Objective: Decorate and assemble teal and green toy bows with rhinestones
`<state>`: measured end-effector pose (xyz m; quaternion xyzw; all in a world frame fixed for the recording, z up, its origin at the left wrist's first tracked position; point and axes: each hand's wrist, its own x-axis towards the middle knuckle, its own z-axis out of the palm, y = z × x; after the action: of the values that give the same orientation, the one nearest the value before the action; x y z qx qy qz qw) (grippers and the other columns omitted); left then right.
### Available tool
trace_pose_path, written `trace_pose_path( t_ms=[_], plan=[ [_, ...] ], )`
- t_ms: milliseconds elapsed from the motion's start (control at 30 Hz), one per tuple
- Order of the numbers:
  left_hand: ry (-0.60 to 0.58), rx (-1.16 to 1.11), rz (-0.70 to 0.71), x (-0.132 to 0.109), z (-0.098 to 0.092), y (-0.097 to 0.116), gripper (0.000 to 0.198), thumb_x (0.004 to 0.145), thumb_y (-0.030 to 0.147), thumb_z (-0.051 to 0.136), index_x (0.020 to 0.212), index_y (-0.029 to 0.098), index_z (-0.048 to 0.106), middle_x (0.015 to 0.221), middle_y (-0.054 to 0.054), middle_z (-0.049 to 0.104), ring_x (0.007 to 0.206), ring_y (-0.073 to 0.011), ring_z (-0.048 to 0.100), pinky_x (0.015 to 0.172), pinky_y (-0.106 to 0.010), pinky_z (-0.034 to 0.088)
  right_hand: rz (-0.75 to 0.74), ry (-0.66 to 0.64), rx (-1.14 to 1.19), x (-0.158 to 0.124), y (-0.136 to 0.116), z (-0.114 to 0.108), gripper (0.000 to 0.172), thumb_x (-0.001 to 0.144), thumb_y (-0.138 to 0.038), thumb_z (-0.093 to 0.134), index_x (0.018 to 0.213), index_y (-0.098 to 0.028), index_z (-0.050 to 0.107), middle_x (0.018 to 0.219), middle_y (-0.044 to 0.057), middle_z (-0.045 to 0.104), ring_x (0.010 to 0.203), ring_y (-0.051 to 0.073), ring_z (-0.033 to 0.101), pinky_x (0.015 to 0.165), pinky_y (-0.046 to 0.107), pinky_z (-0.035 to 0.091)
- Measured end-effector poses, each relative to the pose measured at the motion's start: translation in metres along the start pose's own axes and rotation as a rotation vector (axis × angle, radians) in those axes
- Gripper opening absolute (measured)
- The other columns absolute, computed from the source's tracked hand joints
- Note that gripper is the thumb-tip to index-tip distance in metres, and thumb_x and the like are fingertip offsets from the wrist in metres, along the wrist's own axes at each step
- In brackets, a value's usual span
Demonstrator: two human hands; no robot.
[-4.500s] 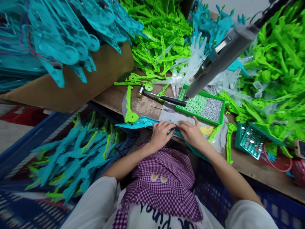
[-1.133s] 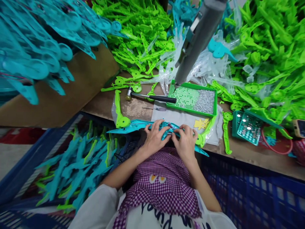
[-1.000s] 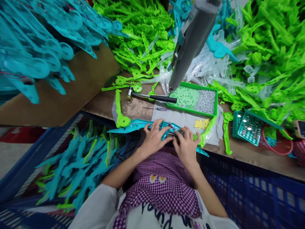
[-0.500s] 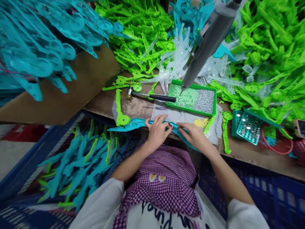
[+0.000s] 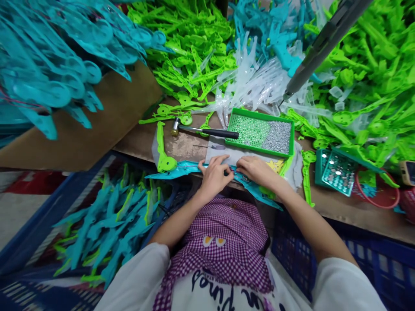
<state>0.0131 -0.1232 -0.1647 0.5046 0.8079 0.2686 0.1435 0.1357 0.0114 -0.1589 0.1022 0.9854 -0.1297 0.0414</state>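
Observation:
A long blue plastic shell (image 5: 175,171) lies along the table's front edge, its hollow side up with small parts and a thin wire inside. My left hand (image 5: 215,175) is closed on its middle, thumb and forefinger pinched together. Just to the right, my right hand (image 5: 257,170) bends over the shell with its fingertips pressed together at the inner parts; whatever they pinch is hidden. The shell's right end (image 5: 264,196) shows below my right wrist. Close behind my hands lies a small thin screwdriver (image 5: 218,147) beside a grey cloth.
A green tray of screws (image 5: 279,137) stands behind my hands, with a hammer (image 5: 207,130) against it. A hanging electric screwdriver (image 5: 311,60) slants above. Piles of green parts (image 5: 184,47) and clear parts (image 5: 256,82) fill the back. A blue crate (image 5: 35,216) stands lower left.
My right hand has shifted left along the shell, its fingers more curled, exposing the shell's right end. The hanging screwdriver has swung right, away from the tray. My left hand stays put.

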Motion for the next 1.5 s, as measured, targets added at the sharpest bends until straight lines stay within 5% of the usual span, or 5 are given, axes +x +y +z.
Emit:
trace_pose_path(
  t_ms=[367, 600, 833, 1333, 1500],
  plan=[
    [-0.041, 0.022, -0.063, -0.001, -0.004, 0.006, 0.018, 0.079, 0.024, 0.065, 0.061, 0.021, 0.063, 0.127, 0.002, 0.063, 0.118, -0.0255, 0.049, 0.104, -0.055, 0.017, 0.019, 0.168, 0.500, -0.013, 0.014, -0.009, 0.017, 0.094, -0.030, 0.051, 0.098, -0.020, 0.064, 0.091, 0.005, 0.064, 0.083, 0.016, 0.060, 0.075, 0.028, 0.045],
    [-0.022, 0.012, -0.034, -0.001, -0.001, 0.002, 0.018, 0.079, 0.025, 0.064, 0.062, 0.021, 0.063, 0.127, 0.002, 0.063, 0.117, -0.0244, 0.050, 0.104, -0.055, 0.016, 0.026, 0.280, 0.117, -0.058, -0.018, 0.013, 0.029, 0.098, -0.027, 0.042, 0.116, -0.017, 0.062, 0.109, 0.010, 0.067, 0.096, 0.020, 0.060, 0.081, 0.034, 0.041],
    [-0.020, 0.020, -0.035, -0.001, -0.001, 0.003, 0.017, 0.079, 0.025, 0.065, 0.063, 0.021, 0.064, 0.127, 0.002, 0.063, 0.117, -0.0241, 0.050, 0.105, -0.054, 0.015, 0.013, 0.181, -0.143, -0.050, -0.028, 0.009, 0.028, 0.098, -0.021, 0.039, 0.113, -0.017, 0.063, 0.103, 0.008, 0.068, 0.086, 0.018, 0.061, 0.077, 0.035, 0.035],
    [0.005, 0.001, -0.027, -0.002, -0.001, 0.002, 0.016, 0.078, 0.023, 0.064, 0.062, 0.021, 0.062, 0.124, 0.003, 0.065, 0.116, -0.0238, 0.052, 0.105, -0.054, 0.015, 0.085, 0.146, 0.048, -0.047, -0.019, 0.013, 0.035, 0.095, -0.021, 0.040, 0.124, -0.020, 0.059, 0.115, 0.011, 0.063, 0.098, 0.023, 0.059, 0.080, 0.038, 0.043],
    [-0.011, 0.015, -0.028, -0.002, -0.001, 0.002, 0.019, 0.079, 0.025, 0.064, 0.061, 0.021, 0.060, 0.125, 0.002, 0.064, 0.118, -0.0241, 0.051, 0.105, -0.053, 0.016, 0.227, 0.493, 0.306, -0.074, -0.018, 0.006, 0.033, 0.096, -0.025, 0.043, 0.126, -0.023, 0.057, 0.121, 0.010, 0.061, 0.113, 0.022, 0.056, 0.092, 0.038, 0.044]
  ],
)
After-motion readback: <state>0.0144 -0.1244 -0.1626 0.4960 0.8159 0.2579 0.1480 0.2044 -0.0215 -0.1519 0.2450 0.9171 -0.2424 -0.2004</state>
